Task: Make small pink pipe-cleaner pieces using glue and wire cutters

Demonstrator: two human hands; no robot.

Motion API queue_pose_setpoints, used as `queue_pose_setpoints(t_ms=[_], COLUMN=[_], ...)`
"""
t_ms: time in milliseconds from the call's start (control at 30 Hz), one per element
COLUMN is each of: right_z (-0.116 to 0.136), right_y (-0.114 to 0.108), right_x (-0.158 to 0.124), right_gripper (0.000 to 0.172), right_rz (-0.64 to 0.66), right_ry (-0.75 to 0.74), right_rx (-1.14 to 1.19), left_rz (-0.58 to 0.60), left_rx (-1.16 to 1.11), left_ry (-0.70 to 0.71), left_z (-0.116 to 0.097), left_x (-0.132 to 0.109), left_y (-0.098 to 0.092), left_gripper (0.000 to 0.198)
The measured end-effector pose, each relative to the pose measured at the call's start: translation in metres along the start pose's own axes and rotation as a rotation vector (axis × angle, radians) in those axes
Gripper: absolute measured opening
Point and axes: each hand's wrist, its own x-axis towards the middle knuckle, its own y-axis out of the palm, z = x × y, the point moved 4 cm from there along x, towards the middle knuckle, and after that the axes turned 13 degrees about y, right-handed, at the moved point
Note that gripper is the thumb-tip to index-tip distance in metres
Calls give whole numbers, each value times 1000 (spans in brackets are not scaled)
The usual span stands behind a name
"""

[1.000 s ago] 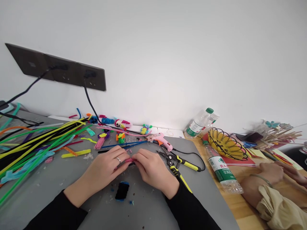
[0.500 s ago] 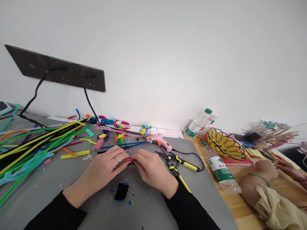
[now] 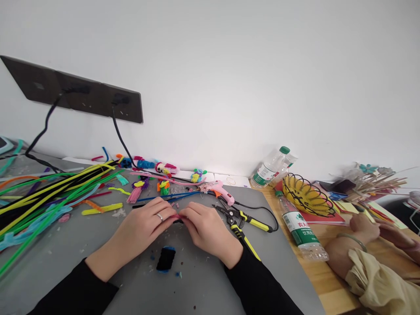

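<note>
My left hand (image 3: 149,221) and my right hand (image 3: 205,225) meet over the grey mat, fingertips pinched close together. Between them shows a short bit of pink pipe cleaner (image 3: 176,216), mostly covered by the fingers. A dark strip peeks out just beneath the fingertips; its kind is unclear. Nearer me on the mat lies a black fuzzy rectangular piece (image 3: 166,259) with blue edges. Yellow-and-black wire pliers (image 3: 238,218) rest right of my right hand, jaws toward it. Behind them is a pink glue gun (image 3: 221,191) with its cord trailing right.
Long coloured pipe cleaners (image 3: 59,197) spread over the left side. Small fuzzy figures (image 3: 164,168) line the wall. At right are a lying water bottle (image 3: 300,232), a standing bottle (image 3: 267,170), a yellow basket (image 3: 306,194) and another person's hands (image 3: 364,229).
The view has shifted slightly. My hands keep their pinch on the pink pipe cleaner with hardly any movement. At right, the other person's hands have moved a little.
</note>
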Motion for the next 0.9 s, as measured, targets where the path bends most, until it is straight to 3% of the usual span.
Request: queue_pose_setpoints(t_ms=[900], right_z=[-1], right_y=[1], right_x=[0], right_gripper=[25], right_rz=[11], right_ry=[7], right_rx=[42], left_rz=[13], left_rx=[35], left_ry=[5], left_z=[-3], left_x=[1], left_y=[0], left_gripper=[31])
